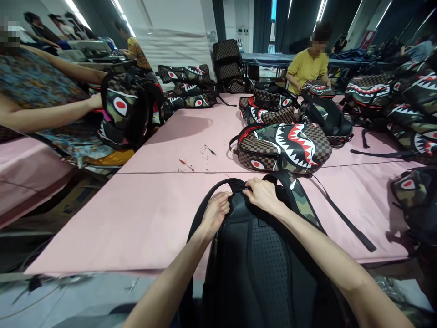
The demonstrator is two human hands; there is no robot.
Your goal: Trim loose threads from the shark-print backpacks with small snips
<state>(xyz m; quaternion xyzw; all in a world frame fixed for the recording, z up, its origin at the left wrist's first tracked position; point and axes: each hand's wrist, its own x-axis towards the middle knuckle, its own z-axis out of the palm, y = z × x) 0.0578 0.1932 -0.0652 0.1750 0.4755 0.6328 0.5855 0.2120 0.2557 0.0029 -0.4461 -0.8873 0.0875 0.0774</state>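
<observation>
Backpack point(269, 255) (contents hidden) touches left hand point(217, 210), right hand point(263, 194).

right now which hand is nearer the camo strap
Right. The right hand is at the black bag's top, just left of the camo strap; the left hand is farther left.

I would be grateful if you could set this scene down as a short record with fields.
Surface: pink table
In hand: black backpack, back panel showing
Left hand: fingers pinched at the backpack's top; anything between them too small to tell
Right hand: fingers gripping the backpack's top
Just beyond: shark-mouth bag, lying down
Small items: red one, loose threads nearby
Others: person at left holding a bag; person in yellow across
</observation>
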